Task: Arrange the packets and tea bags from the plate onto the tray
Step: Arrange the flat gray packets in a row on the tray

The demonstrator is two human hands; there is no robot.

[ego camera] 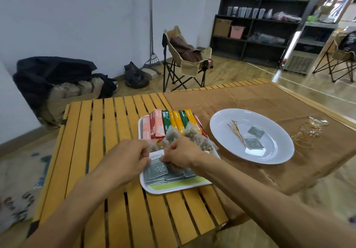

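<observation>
On the slatted bench [107,132], the left hand [127,158] and right hand [183,154] each pinch grey packets [159,170] at the near end of the tray [154,189]; two more packets [253,138] lie on the plate [227,132] toward the bench's right edge.

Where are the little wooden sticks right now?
In the head view, the wooden sticks lie on the white plate, right of the tray, beside two dark packets.
</observation>
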